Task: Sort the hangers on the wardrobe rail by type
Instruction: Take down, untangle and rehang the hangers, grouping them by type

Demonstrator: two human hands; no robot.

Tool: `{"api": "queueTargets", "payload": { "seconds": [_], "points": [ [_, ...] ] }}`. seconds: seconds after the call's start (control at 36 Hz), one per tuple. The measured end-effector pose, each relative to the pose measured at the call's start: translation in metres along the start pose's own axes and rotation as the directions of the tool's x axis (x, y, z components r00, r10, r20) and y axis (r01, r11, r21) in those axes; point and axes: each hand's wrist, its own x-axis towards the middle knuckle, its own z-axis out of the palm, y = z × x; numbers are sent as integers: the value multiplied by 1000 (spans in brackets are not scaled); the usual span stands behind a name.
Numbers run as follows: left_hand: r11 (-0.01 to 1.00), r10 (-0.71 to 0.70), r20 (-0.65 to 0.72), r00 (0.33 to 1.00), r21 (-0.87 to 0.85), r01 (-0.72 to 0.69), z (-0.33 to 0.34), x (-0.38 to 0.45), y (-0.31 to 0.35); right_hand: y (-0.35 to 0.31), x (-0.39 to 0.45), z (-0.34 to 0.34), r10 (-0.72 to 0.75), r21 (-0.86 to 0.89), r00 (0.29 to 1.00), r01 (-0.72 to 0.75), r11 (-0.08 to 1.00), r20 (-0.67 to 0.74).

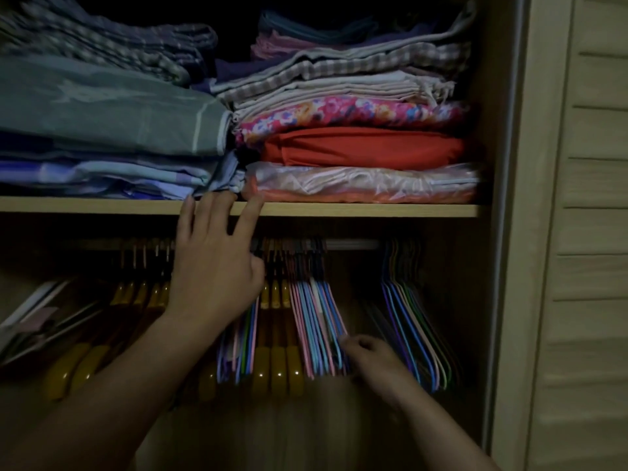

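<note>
Left hand (217, 266) spread wide, holding nothing, at the rail (350, 244); right hand (370, 360) pinches the wire hangers (316, 331) low down. Wooden hangers (278, 362) hang between the hands amid wire ones, so sorting looks partway done.

Shelf (339, 210): folded linens (112, 130) stacked left, plastic-wrapped bundle (360, 185) right.
Rail (350, 244): my wooden hangers (278, 368) and wire hangers (319, 328) hang mixed.

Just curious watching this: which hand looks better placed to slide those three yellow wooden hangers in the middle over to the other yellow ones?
Probably the left hand: it is up at the metal rail, beside the three yellow wooden hangers' hooks. The right hand is low among the thin coloured hangers.
</note>
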Motion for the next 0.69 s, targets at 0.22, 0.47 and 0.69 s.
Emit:
{"api": "queueTargets", "payload": {
  "seconds": [0.22,0.47,0.69],
  "points": [
    [999,-10,2,1000,-34,10,-3,0,0,0,-5,2,4,33,999,-3,999,-49],
    [998,-12,5,1000,-55,13,-7,-1,0,-8,-14,-3,-397,-363,841,263,894,-368],
    [999,-10,12,1000,-47,11,-1,-1,0,-77,25,-19,-651,-616,570,293,731,-502]
  ]
}}
